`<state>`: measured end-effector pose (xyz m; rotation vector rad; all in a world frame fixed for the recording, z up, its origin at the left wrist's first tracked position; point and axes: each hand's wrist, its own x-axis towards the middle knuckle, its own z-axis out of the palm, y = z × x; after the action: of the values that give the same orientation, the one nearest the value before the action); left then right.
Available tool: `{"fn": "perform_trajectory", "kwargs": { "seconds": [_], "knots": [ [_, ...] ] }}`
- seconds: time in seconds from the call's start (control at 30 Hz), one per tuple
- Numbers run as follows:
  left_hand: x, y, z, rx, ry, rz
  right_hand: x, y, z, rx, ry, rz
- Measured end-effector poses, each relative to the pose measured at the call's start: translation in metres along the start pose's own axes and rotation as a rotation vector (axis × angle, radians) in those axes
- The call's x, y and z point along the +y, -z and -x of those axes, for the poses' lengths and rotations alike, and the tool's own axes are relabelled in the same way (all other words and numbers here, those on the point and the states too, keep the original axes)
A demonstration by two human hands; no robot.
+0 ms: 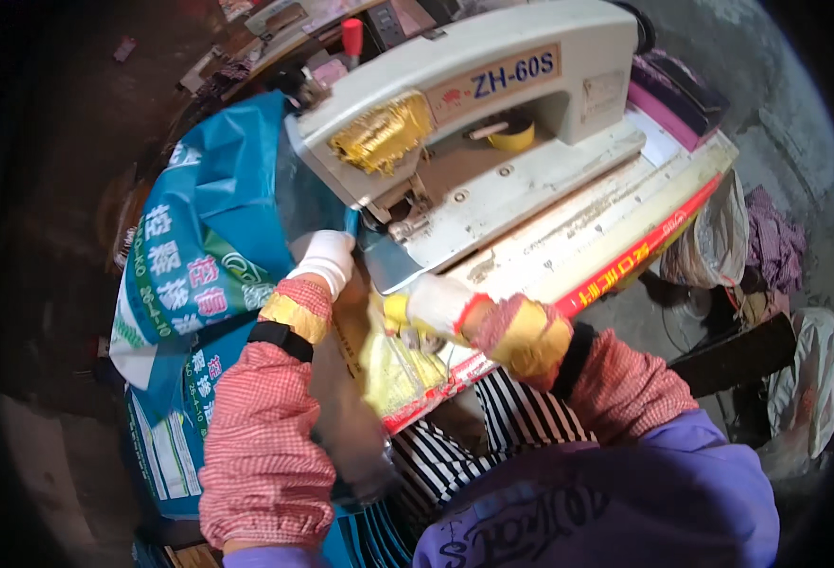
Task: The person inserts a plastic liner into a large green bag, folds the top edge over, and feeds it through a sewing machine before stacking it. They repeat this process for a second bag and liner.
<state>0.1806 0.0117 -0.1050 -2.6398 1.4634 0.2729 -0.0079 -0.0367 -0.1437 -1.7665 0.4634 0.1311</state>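
Observation:
A pale sewing machine (pixel 474 95) stands on the table, its needle area at the left end. My left hand (pixel 327 260), in a white glove, is closed at the edge of a teal printed plastic bag (pixel 218 218), just below the needle area. The bag spreads to the left of the machine, creased and partly folded. My right hand (pixel 440 305), gloved white with an orange cuff edge, is closed by the table's front edge. Something yellow shows at its fingers, blurred; I cannot make out what it holds. Yellow material (pixel 403 369) lies below this hand.
More teal bags (pixel 166 445) hang or lie at the lower left. A yellow tape roll (pixel 511 137) sits inside the machine's arm opening. A dark and pink box (pixel 677 99) rests at the table's far right. White plastic sacks (pixel 705 241) and checked cloth (pixel 774 241) lie beyond.

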Motion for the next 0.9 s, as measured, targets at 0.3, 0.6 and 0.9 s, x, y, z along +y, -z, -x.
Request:
{"fn": "perform_trajectory", "kwargs": {
  "seconds": [0.3, 0.6, 0.9],
  "knots": [
    [-0.013, 0.053, 0.192, 0.104, -0.216, -0.315, -0.021, -0.015, 0.006, 0.561, 0.673, 0.861],
    [-0.023, 0.171, 0.350, 1.162, -0.122, -0.552, -0.103, -0.092, 0.029, 0.178, 0.949, 0.896],
    [-0.157, 0.050, 0.356, 0.587, 0.548, -0.103, -0.104, -0.028, 0.112, 0.431, 0.820, 0.034]
  ]
}}
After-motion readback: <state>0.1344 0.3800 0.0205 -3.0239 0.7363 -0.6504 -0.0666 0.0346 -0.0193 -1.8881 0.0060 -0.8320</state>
